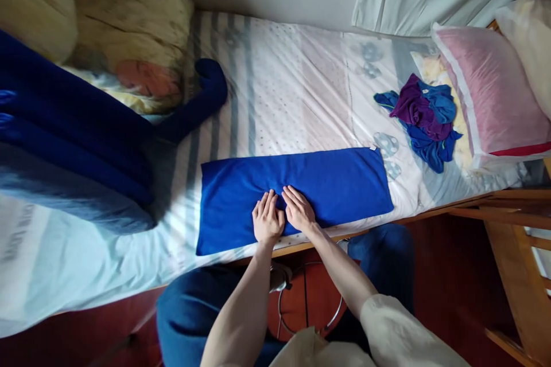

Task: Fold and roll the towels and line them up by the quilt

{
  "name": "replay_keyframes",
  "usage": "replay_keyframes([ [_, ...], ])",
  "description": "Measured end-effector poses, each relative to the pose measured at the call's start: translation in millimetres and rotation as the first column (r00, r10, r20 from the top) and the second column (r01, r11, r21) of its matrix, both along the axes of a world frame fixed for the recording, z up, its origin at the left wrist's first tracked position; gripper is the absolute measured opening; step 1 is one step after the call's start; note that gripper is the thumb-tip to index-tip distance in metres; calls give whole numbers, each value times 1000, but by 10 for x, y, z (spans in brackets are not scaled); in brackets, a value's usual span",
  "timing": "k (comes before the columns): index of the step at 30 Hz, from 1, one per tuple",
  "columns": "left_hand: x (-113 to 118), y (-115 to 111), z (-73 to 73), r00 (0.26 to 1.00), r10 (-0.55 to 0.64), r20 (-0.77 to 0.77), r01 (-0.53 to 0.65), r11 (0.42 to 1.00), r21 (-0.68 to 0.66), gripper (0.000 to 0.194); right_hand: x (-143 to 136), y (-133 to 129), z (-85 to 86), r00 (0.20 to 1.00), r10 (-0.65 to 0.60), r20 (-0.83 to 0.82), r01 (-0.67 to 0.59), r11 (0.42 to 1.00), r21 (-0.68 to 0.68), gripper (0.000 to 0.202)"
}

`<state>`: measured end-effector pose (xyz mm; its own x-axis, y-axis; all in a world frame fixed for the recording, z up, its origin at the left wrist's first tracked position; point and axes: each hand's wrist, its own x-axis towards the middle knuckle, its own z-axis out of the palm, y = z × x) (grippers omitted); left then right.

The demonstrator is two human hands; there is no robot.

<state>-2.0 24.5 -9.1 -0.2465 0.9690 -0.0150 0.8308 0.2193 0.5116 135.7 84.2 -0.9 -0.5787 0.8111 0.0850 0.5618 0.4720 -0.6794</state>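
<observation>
Left hand (267,219) and right hand (299,211) are resting palm-down on blue cloth (301,176) along a printed bedsheet's (279,97) edge.
Head view: forearms (243,304) are reaching in from six o'clock, left fingers slightly apart, right fingers together; the smooth, rectangular cloth is lying flat, crumpled garments (424,114) and a pink pillow (501,89) sitting at its two o'clock.

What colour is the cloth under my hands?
The cloth is plain blue, clearest in the head view.

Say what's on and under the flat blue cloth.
On the cloth: left hand and right hand, palms down. Under it: the bedsheet, visible around its edges; the covered area can't be seen.
</observation>
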Motion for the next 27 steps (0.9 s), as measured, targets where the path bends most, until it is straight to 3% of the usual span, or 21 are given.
replay_keyframes([
  [5,21,6,63,1000,-4,-29,5,1000,24,60,92,48,82,999,41,-8,-41,999,-13,54],
  [9,22,11,96,1000,1,-24,0,1000,28,60,403,117,101,998,45,-33,-46,999,-23,54],
  [16,30,16,123,1000,2,-22,-1,1000,30,60,1440,378,137,981,-191,20,192,981,-21,55],
  [22,32,15,112,1000,2,-11,-2,998,62,59,2511,588,167,890,-420,179,404,907,122,56],
  [27,42,16,90,1000,22,19,-24,992,122,57,2826,657,33,795,-571,207,493,806,327,57],
])
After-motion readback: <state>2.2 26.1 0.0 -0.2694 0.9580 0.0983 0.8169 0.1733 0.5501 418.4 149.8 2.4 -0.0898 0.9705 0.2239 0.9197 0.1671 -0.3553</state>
